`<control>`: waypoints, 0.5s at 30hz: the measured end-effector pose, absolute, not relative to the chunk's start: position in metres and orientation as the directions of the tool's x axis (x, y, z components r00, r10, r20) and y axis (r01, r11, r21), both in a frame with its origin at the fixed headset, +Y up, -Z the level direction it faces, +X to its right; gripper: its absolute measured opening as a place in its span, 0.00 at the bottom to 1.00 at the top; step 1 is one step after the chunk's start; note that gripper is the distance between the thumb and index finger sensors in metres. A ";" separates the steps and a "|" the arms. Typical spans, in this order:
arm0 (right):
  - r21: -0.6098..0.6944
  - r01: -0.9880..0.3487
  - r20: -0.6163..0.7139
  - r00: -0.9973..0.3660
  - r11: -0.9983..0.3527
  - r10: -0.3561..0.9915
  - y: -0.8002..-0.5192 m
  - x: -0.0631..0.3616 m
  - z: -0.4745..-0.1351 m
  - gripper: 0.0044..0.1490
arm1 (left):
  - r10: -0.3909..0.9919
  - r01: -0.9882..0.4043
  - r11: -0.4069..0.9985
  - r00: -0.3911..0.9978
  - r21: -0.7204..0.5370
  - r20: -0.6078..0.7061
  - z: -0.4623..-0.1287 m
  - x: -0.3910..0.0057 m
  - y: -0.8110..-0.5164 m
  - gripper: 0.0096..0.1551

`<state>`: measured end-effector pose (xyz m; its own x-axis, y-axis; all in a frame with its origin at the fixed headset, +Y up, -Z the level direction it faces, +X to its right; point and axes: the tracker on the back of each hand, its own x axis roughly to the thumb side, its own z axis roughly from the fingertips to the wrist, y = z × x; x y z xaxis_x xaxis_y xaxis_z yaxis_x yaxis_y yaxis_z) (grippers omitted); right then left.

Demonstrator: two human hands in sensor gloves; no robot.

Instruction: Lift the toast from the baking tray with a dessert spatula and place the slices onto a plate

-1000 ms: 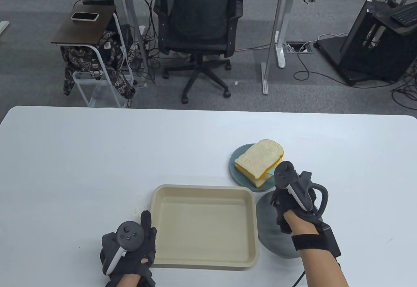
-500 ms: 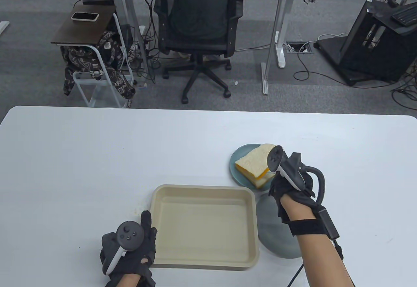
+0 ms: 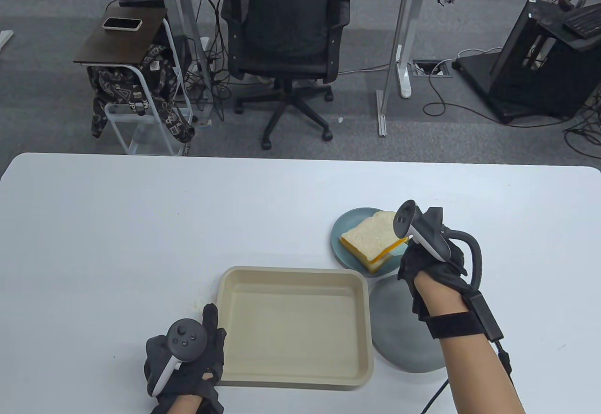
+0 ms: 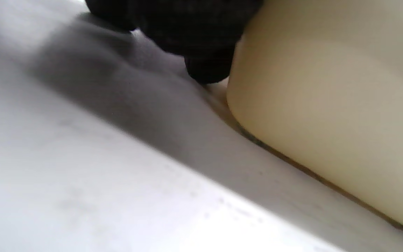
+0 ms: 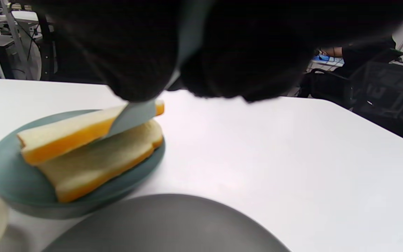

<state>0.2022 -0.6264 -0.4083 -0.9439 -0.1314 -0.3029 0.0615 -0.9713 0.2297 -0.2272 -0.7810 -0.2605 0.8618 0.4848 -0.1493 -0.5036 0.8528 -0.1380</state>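
Two toast slices lie stacked on a teal plate (image 3: 339, 240) right of the table's middle, the upper slice (image 3: 371, 238) tilted on the lower slice (image 3: 381, 263). My right hand (image 3: 415, 259) hovers at the plate's right edge and grips the spatula handle. In the right wrist view the grey spatula blade (image 5: 135, 117) lies slanted between the upper toast slice (image 5: 65, 134) and the lower toast slice (image 5: 100, 164). The beige baking tray (image 3: 293, 327) holds nothing. My left hand (image 3: 197, 357) rests at its near left corner, a fingertip (image 4: 208, 70) against the tray's outer wall (image 4: 327, 122).
A second, grey plate (image 3: 399, 334) sits just right of the tray, under my right forearm, and shows as the grey plate (image 5: 166, 224) near the camera. An office chair (image 3: 286, 34) stands beyond the table's far edge. The white table (image 3: 141, 226) stretches left and back.
My right hand moved forward and right from over the grey plate to the teal plate's edge. The upper toast slice sank lower onto the slice beneath. The left hand stayed still.
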 end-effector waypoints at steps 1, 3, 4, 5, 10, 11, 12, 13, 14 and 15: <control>0.230 0.061 -0.306 -0.943 -0.971 -0.132 -0.626 0.205 -0.406 0.32 | 0.485 -0.504 0.853 0.862 -0.138 -0.149 -0.261 -0.227 -0.781 0.36; 0.241 0.065 -0.309 -0.941 -0.968 -0.140 -0.624 0.210 -0.401 0.32 | 0.484 -0.503 0.853 0.862 -0.139 -0.149 -0.261 -0.227 -0.781 0.36; 0.242 0.063 -0.312 -0.940 -0.968 -0.139 -0.623 0.213 -0.398 0.32 | 0.485 -0.503 0.853 0.862 -0.139 -0.149 -0.261 -0.227 -0.781 0.36; 0.240 0.062 -0.312 -0.940 -0.969 -0.137 -0.623 0.215 -0.395 0.32 | 0.484 -0.503 0.853 0.862 -0.139 -0.149 -0.261 -0.227 -0.781 0.36; 0.221 0.061 -0.311 -0.942 -0.973 -0.129 -0.623 0.232 -0.372 0.32 | 0.485 -0.504 0.853 0.862 -0.139 -0.149 -0.261 -0.227 -0.781 0.36; 0.220 0.063 -0.308 -0.942 -0.973 -0.131 -0.623 0.237 -0.364 0.32 | 0.485 -0.504 0.852 0.862 -0.139 -0.149 -0.261 -0.227 -0.781 0.36; 0.222 0.064 -0.306 -0.943 -0.973 -0.132 -0.622 0.240 -0.358 0.32 | 0.485 -0.504 0.853 0.862 -0.139 -0.149 -0.261 -0.227 -0.781 0.36; 0.215 0.058 -0.306 -0.944 -0.975 -0.123 -0.621 0.247 -0.347 0.32 | 0.485 -0.503 0.853 0.862 -0.139 -0.149 -0.261 -0.227 -0.781 0.36; 0.205 0.053 -0.305 -0.945 -0.977 -0.115 -0.621 0.251 -0.340 0.32 | 0.485 -0.504 0.852 0.862 -0.139 -0.149 -0.261 -0.227 -0.781 0.36; 0.193 0.045 -0.303 -0.947 -0.980 -0.103 -0.621 0.256 -0.329 0.32 | 0.486 -0.505 0.852 0.861 -0.139 -0.149 -0.261 -0.227 -0.781 0.36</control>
